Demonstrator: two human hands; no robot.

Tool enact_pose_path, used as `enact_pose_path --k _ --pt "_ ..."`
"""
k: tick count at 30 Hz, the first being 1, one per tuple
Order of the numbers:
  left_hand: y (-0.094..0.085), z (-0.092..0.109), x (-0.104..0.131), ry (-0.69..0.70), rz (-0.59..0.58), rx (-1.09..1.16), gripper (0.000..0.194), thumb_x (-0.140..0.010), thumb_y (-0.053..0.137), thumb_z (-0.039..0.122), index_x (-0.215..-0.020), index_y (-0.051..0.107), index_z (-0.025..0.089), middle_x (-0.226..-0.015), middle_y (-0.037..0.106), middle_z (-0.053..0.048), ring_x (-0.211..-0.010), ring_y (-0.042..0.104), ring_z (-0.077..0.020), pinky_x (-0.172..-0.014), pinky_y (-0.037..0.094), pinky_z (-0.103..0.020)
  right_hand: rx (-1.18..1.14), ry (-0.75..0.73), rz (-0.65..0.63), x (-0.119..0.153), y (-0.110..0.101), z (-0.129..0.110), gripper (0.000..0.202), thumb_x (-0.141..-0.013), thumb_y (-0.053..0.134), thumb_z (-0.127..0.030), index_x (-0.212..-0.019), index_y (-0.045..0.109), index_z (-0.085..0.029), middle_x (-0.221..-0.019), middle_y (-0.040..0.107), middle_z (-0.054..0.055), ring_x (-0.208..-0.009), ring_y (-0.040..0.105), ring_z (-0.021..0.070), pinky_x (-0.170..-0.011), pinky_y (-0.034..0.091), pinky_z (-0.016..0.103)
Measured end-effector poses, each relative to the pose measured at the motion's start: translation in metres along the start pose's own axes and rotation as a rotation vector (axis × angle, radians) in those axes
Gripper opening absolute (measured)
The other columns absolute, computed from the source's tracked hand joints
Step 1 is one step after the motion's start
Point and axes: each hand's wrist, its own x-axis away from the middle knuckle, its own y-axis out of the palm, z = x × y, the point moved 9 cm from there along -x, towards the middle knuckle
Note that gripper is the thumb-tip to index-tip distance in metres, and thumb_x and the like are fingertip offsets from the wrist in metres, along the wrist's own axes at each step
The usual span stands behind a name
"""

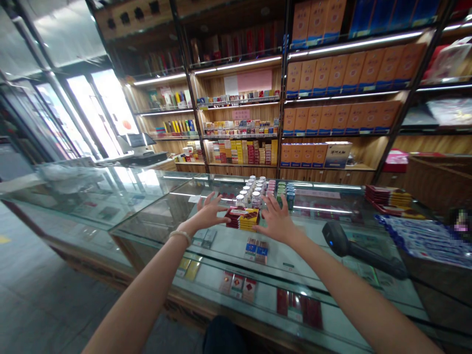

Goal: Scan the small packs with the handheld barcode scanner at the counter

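Note:
A small stack of red and yellow wafer-like packs [242, 219] lies on the glass counter between my two hands. My left hand [206, 214] is at its left end, fingers spread, the thumb close to or touching the packs. At the right end is my right hand [276, 221], its fingers also apart and the thumb by the edge of the packs. Neither hand is closed around the stack. Just behind it stand rows of small white-capped bottles [255, 197], with pink packs [271, 187] and green packs [281, 190] to their right.
A black barcode scanner [341, 241] sits on the glass counter [221, 246], right of my right arm. Further right are another stack of red and yellow packs [391, 196] and blue-white packets [424, 236]. Shelves with orange boxes [332, 73] rise behind. A monitor [138, 141] stands far left.

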Motion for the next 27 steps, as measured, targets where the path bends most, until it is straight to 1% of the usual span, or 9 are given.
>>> enact_pose_path --k 2,5,11,15,18,20,22,24,27 --pt "0.001 0.003 0.0 0.022 -0.026 0.01 0.041 -0.082 0.07 0.064 -0.116 0.076 0.043 -0.165 0.038 -0.003 -0.157 0.014 -0.0408 -0.121 0.003 -0.069 -0.001 -0.002 0.005 0.0 0.001 -0.003 0.059 -0.09 0.054 -0.069 -0.111 0.076 -0.018 -0.162 0.039 0.016 -0.153 0.023 0.0365 -0.125 -0.006 0.061" --pt "0.0 0.006 0.0 0.038 -0.05 0.008 0.037 -0.084 0.068 0.063 -0.113 0.078 0.042 -0.165 0.038 -0.005 -0.157 0.016 -0.0414 -0.12 0.003 -0.072 -0.007 -0.015 0.014 -0.001 0.004 -0.008 0.057 -0.09 0.055 -0.068 -0.113 0.076 -0.02 -0.162 0.04 0.016 -0.153 0.023 0.037 -0.124 -0.009 0.062" --pt "-0.002 0.009 -0.001 0.069 -0.041 0.019 0.036 -0.084 0.068 0.062 -0.113 0.077 0.043 -0.164 0.039 -0.004 -0.156 0.018 -0.0427 -0.119 0.003 -0.074 -0.016 -0.012 0.02 -0.002 0.004 -0.011 0.049 -0.091 0.06 -0.06 -0.112 0.075 -0.018 -0.162 0.04 0.015 -0.154 0.023 0.0336 -0.125 -0.012 0.058" --pt "0.003 0.008 -0.002 0.06 -0.052 0.005 0.036 -0.085 0.068 0.062 -0.116 0.076 0.045 -0.164 0.039 -0.004 -0.156 0.017 -0.0421 -0.119 0.001 -0.073 -0.026 -0.008 0.015 -0.001 0.005 -0.01 0.049 -0.091 0.061 -0.059 -0.113 0.075 -0.018 -0.161 0.041 0.016 -0.153 0.024 0.0341 -0.125 -0.01 0.058" --pt "0.006 0.004 -0.002 0.057 -0.039 0.0 0.037 -0.084 0.068 0.062 -0.117 0.074 0.048 -0.165 0.037 -0.001 -0.156 0.018 -0.0412 -0.12 -0.002 -0.071 -0.022 -0.016 0.009 -0.001 0.006 -0.01 0.051 -0.093 0.057 -0.061 -0.116 0.074 -0.018 -0.162 0.04 0.016 -0.154 0.022 0.0332 -0.125 -0.009 0.059" --pt "0.007 0.0 -0.003 0.05 -0.033 -0.014 0.043 -0.083 0.068 0.065 -0.122 0.072 0.047 -0.165 0.038 -0.002 -0.156 0.018 -0.0411 -0.121 -0.001 -0.069 -0.015 -0.024 0.008 -0.001 0.003 -0.009 0.055 -0.093 0.053 -0.064 -0.117 0.073 -0.018 -0.162 0.041 0.016 -0.154 0.022 0.0334 -0.125 -0.008 0.061" --pt "0.005 -0.004 -0.002 0.023 -0.03 -0.03 0.059 -0.079 0.067 0.071 -0.131 0.067 0.044 -0.164 0.04 -0.006 -0.156 0.02 -0.0424 -0.122 0.001 -0.069 -0.007 -0.017 0.004 0.0 -0.001 -0.006 0.06 -0.093 0.051 -0.067 -0.119 0.071 -0.018 -0.16 0.042 0.017 -0.153 0.024 0.0342 -0.125 -0.006 0.061" --pt "0.0 -0.006 -0.001 -0.016 -0.022 -0.034 0.079 -0.076 0.065 0.077 -0.145 0.056 0.039 -0.165 0.037 -0.011 -0.155 0.022 -0.0444 -0.121 0.006 -0.07 0.0 0.018 0.006 0.0 -0.006 0.001 0.065 -0.092 0.049 -0.07 -0.124 0.069 -0.016 -0.16 0.042 0.019 -0.153 0.023 0.0349 -0.125 -0.004 0.061" --pt "-0.012 0.001 0.002 -0.055 0.035 -0.046 0.1 -0.075 0.064 0.078 -0.159 0.034 0.033 -0.169 0.023 -0.016 -0.156 0.017 -0.0443 -0.121 0.01 -0.069 -0.001 0.07 0.025 0.002 -0.013 0.014 0.077 -0.091 0.049 -0.072 -0.141 0.057 -0.014 -0.163 0.036 0.021 -0.156 0.018 0.0358 -0.124 -0.002 0.062"
